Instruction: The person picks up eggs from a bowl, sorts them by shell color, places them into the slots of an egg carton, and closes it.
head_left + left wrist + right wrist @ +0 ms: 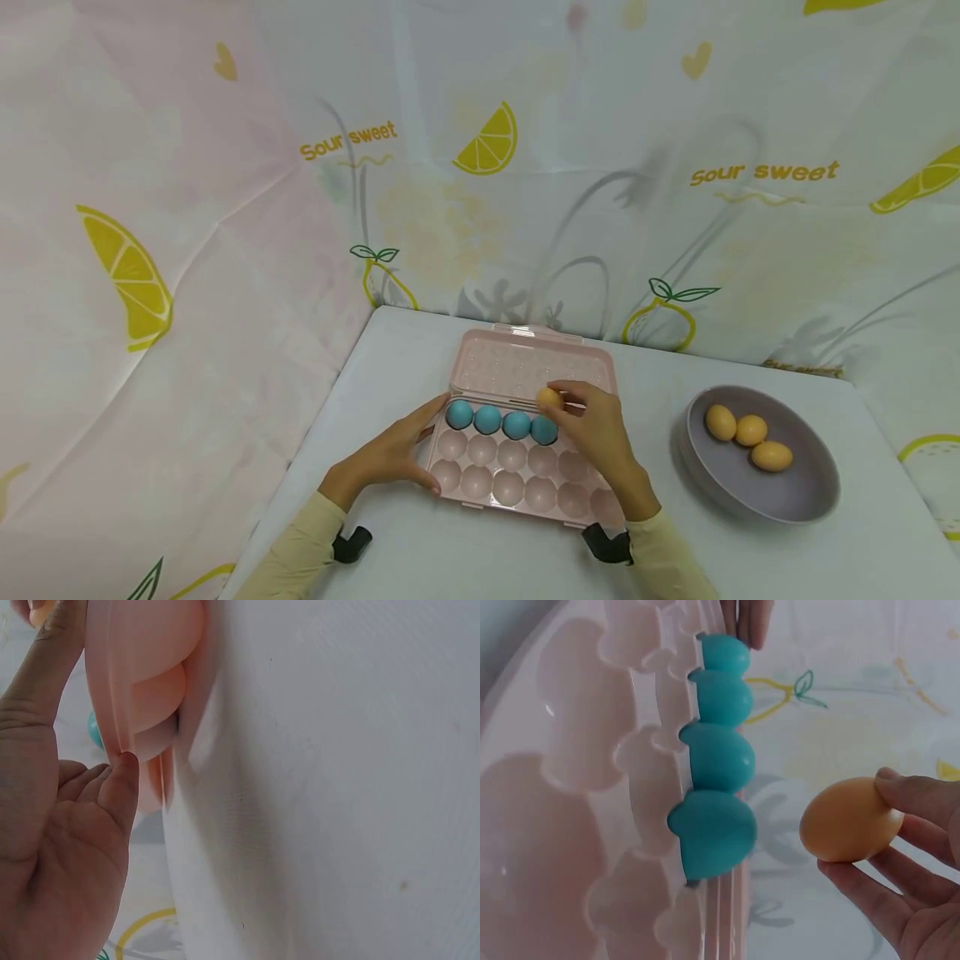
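Note:
A pink egg box (508, 488) lies open on the table, its lid (495, 367) folded back towards the wall. Several blue eggs (724, 759) fill cups of the back row, starting from the left. My left hand (390, 454) holds the box at its left side, thumb at the front corner and fingers at the back corner. Between thumb and fingertips, my right hand (600, 425) pinches an orange-tan egg (851, 819). That egg is above the back row, just right of the last blue egg, and in the right wrist view it touches no cup.
On the right of the table stands a grey-purple bowl (806, 492) with three orange-tan eggs (752, 431) inside. White cloth covers the table (442, 558). A lemon-printed curtain (555, 208) hangs behind and on the left.

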The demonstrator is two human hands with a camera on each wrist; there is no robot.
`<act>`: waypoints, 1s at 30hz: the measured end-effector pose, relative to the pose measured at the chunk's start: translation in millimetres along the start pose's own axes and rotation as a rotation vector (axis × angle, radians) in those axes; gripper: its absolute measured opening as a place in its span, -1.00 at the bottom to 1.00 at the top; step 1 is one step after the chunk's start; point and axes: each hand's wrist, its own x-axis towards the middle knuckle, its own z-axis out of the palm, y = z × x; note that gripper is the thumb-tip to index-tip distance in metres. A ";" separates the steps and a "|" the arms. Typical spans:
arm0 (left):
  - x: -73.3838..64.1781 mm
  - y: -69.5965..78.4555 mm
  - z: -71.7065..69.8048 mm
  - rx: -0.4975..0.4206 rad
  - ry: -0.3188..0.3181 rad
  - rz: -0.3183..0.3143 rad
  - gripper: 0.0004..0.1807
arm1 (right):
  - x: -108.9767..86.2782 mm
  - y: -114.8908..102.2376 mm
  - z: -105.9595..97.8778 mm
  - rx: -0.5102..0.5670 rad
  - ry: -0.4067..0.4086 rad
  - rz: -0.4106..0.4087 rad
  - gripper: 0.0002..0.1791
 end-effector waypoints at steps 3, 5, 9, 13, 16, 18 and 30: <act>0.6 0.1 -0.7 0.000 -0.003 -0.003 0.54 | 1.1 -5.2 12.7 0.034 -0.037 -0.005 -0.63; 1.2 -0.2 -1.2 -0.002 0.000 0.009 0.53 | 1.7 -8.8 20.8 0.046 -0.053 -0.020 -0.63; 1.6 -0.3 -1.6 0.001 0.001 0.020 0.52 | 3.3 -13.2 35.5 0.040 -0.077 -0.035 -0.65; 0.2 6.3 -1.9 -0.008 0.001 0.023 0.50 | 4.1 -16.9 48.2 0.051 -0.113 -0.029 -0.67; -0.3 10.9 -3.0 -0.016 -0.001 0.023 0.48 | 3.3 -19.4 57.1 0.067 -0.146 -0.033 -0.68; 0.0 10.2 -3.7 -0.012 -0.002 0.019 0.48 | 2.3 -20.4 64.0 0.077 -0.173 -0.048 -0.68; -1.5 -2.7 0.1 -0.030 0.000 0.055 0.48 | -6.4 -22.3 102.5 0.053 -0.252 -0.149 -0.68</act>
